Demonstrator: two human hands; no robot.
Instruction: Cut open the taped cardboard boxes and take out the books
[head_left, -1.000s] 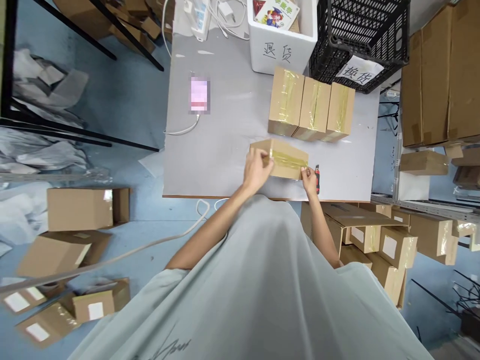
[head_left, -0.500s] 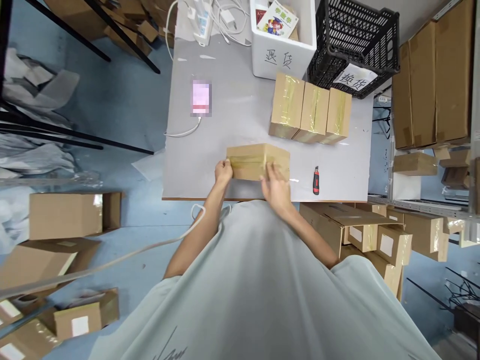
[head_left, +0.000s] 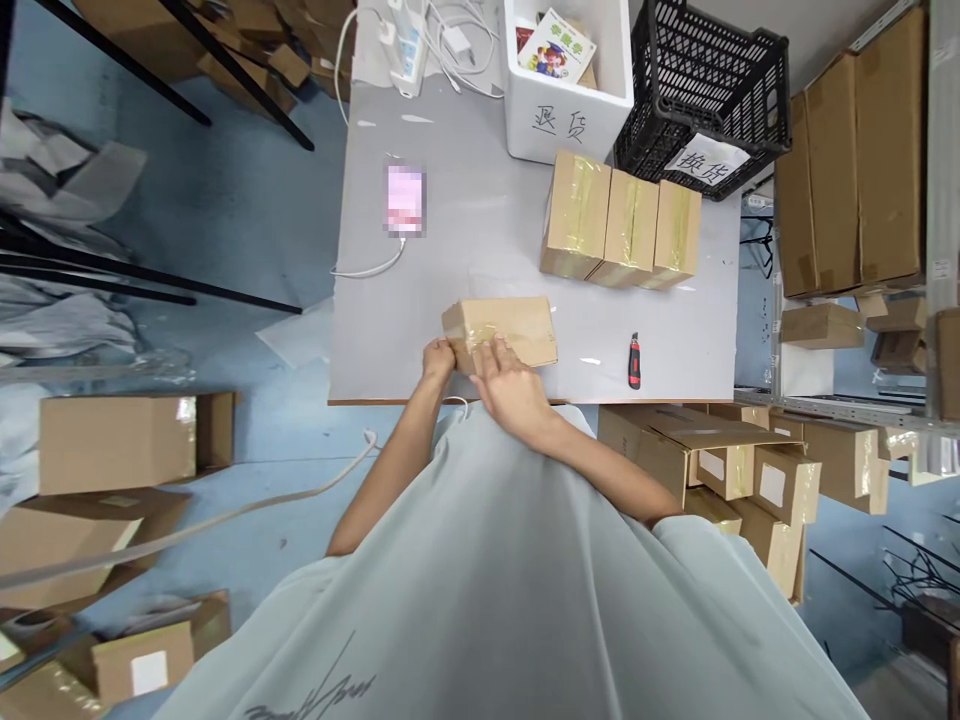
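Note:
A small brown cardboard box (head_left: pixel 525 325) lies near the front edge of the grey table (head_left: pixel 465 230), with a strip of clear tape along it. At the box's left end, my left hand (head_left: pixel 439 358) is closed, its fingers curled against the lower left corner; some fingertips are hidden. My right hand (head_left: pixel 514 395) lies flat over the taped front part, fingers stretched out and touching the tape. To the right of the box, a red and black utility knife (head_left: pixel 634 362) rests on the table.
Three taped boxes (head_left: pixel 621 222) stand in a row behind. Beyond them are a white foam bin (head_left: pixel 566 125) with a booklet inside and a black plastic crate (head_left: pixel 709 100). A phone (head_left: pixel 405 200) with a white cable lies at left. Cartons (head_left: pixel 739 470) are stacked below the table's right side.
The box has turned and shifted left, so its taped end now faces left. My right hand has slid left along with it onto the tape. My left hand stays at the left end.

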